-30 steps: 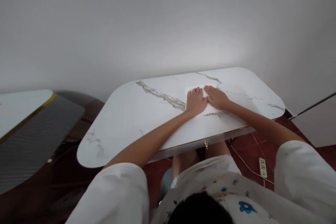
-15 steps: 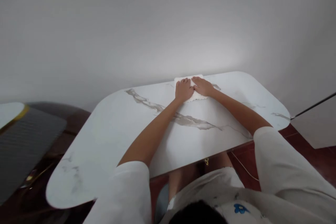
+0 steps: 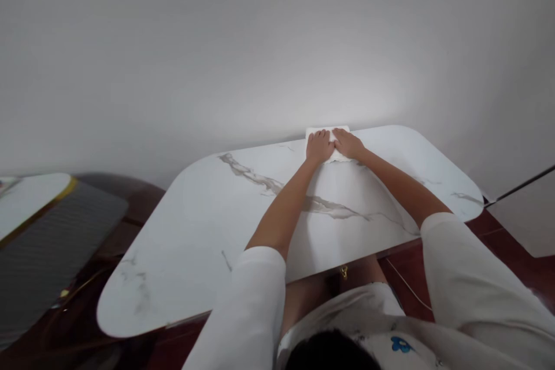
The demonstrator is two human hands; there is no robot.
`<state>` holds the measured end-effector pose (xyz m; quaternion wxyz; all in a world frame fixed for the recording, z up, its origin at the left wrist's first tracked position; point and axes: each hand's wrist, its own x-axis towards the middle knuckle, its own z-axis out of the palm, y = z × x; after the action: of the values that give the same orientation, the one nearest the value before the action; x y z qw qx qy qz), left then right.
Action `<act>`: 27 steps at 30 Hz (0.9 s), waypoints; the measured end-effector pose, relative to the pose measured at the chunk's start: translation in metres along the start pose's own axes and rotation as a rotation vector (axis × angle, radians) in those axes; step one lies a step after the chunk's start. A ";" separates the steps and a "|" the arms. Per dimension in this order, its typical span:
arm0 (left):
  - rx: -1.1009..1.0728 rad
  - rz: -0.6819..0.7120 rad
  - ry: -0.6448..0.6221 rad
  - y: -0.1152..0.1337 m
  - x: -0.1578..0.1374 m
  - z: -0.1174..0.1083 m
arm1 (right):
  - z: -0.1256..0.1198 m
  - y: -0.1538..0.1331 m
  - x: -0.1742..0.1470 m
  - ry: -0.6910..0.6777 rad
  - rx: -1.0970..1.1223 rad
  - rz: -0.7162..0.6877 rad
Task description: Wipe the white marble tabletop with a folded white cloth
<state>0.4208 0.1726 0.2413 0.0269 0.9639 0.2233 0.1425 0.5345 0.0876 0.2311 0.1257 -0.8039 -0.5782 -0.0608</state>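
Both arms reach forward across a white marble-patterned table (image 3: pixel 195 231) to its far edge by the wall. A white cloth (image 3: pixel 340 156) lies flat there, partly covered by my hands. Pressed on the cloth's left part is my left hand (image 3: pixel 319 145), palm down with fingers stretched out. My right hand (image 3: pixel 348 143) rests flat on its right part, fingers pointing left and forward. The two thumbs meet near the middle of the cloth.
A plain grey-white wall (image 3: pixel 260 52) stands right behind the table. To the left is another white tabletop with a gold edge (image 3: pixel 39 214) and a dark grey ribbed side (image 3: pixel 65 260). A thin cable (image 3: pixel 407 283) lies on the red floor (image 3: pixel 498 237).
Both hands have slid the cloth to the right along the table's far edge. The view has shifted slightly, showing more of the left tabletop.
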 end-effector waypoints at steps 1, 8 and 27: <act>-0.005 0.007 -0.001 0.005 -0.003 -0.001 | -0.001 0.002 -0.005 0.000 0.005 0.013; -0.045 0.053 -0.001 0.037 -0.029 -0.003 | -0.004 0.009 -0.048 0.022 0.010 0.052; -0.230 -0.083 -0.178 0.106 -0.186 -0.051 | -0.045 -0.052 -0.214 -0.052 0.005 -0.070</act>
<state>0.2915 -0.0050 0.2532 0.1626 0.9532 0.2419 0.0798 0.4175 -0.1049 0.2290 0.1105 -0.7840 -0.6093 -0.0428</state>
